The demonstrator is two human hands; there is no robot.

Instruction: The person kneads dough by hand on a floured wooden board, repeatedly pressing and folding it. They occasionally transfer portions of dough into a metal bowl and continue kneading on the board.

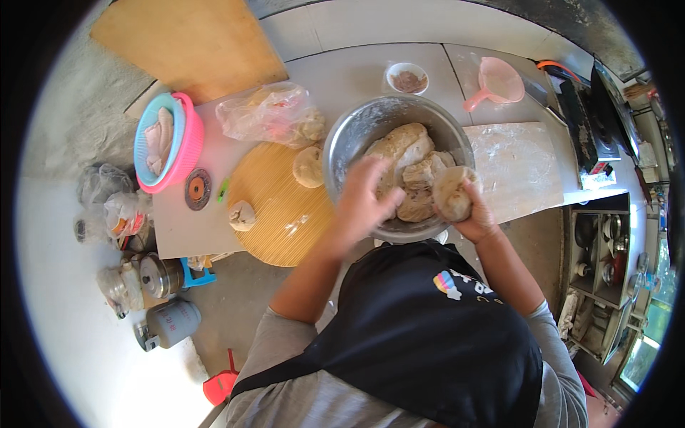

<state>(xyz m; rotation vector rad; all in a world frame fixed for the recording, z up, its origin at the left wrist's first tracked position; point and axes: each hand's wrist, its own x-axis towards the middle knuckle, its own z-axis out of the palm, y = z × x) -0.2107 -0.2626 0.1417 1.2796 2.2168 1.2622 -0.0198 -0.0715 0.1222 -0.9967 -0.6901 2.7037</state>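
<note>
A large steel bowl (350, 125) stands before me with several lumps of pale dough (404, 144) inside. My right hand (476, 216) grips a rounded piece of dough (454, 193) at the bowl's right rim. Blurred by motion, my left hand (369, 198) hovers over the left side of the bowl, fingers apart and holding nothing. To the left, a round wooden board (278, 214) carries a dough ball (309, 167) close to the bowl and a smaller dough piece (242, 215) near its left edge.
Behind the bowl are a white bowl of brownish paste (408, 79) and a pink ladle (495, 83). A floured board (514, 166) lies right. Leftward are a plastic bag (267, 115), colander baskets (184, 144), a grinding disc (198, 189) and a green lighter-like object (223, 190).
</note>
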